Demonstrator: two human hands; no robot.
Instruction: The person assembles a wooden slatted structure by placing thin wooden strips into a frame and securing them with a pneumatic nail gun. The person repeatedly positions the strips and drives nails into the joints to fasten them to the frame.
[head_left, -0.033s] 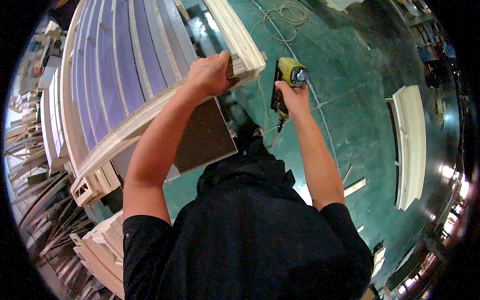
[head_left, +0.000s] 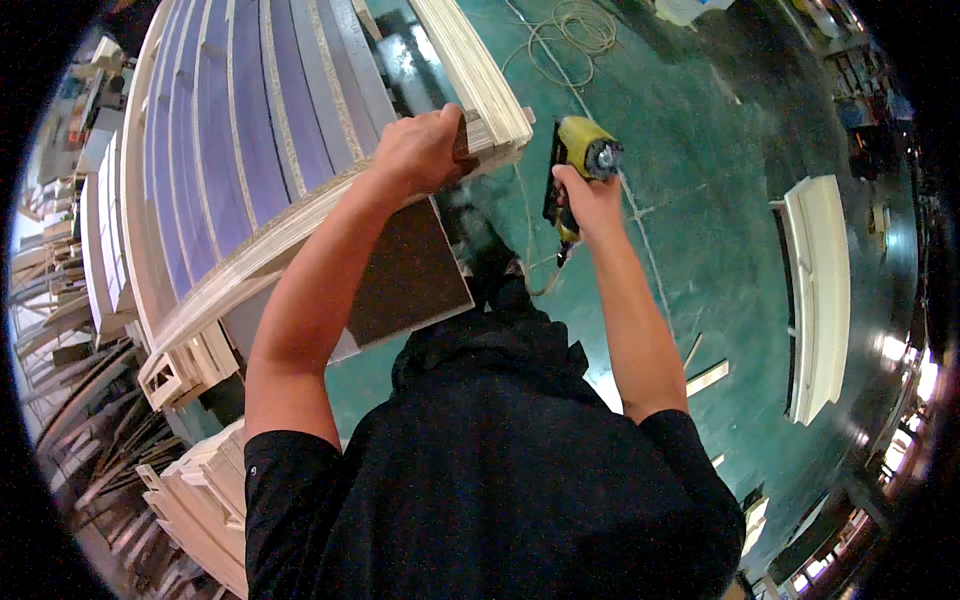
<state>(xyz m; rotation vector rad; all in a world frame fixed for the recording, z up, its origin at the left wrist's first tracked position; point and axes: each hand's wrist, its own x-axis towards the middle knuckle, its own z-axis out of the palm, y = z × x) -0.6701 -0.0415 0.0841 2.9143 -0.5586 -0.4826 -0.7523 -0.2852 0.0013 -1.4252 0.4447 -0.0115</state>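
A large curved wooden frame (head_left: 255,262) lies ahead of me on the left, with purplish panels (head_left: 240,150) between its long slats. At its near right corner my left hand (head_left: 420,152) is closed on the wooden edge, beside a short brownish wood piece (head_left: 461,138); its fingertips are partly hidden. My right hand (head_left: 590,200) grips a yellow and black nail gun (head_left: 582,145) by its handle. The gun is held just right of that corner, apart from the wood. A thin air hose (head_left: 545,288) runs from the bottom of its handle.
Beneath the frame sits a dark brown board (head_left: 405,275). A coiled hose (head_left: 585,30) lies on the green floor (head_left: 700,260) ahead. To the right is a long cream curved panel (head_left: 820,300); nearby lie wood offcuts (head_left: 708,377). Stacked timber (head_left: 205,490) stands at lower left.
The nail gun in my right hand has shifted very slightly to the right. My left hand stays on the frame's corner.
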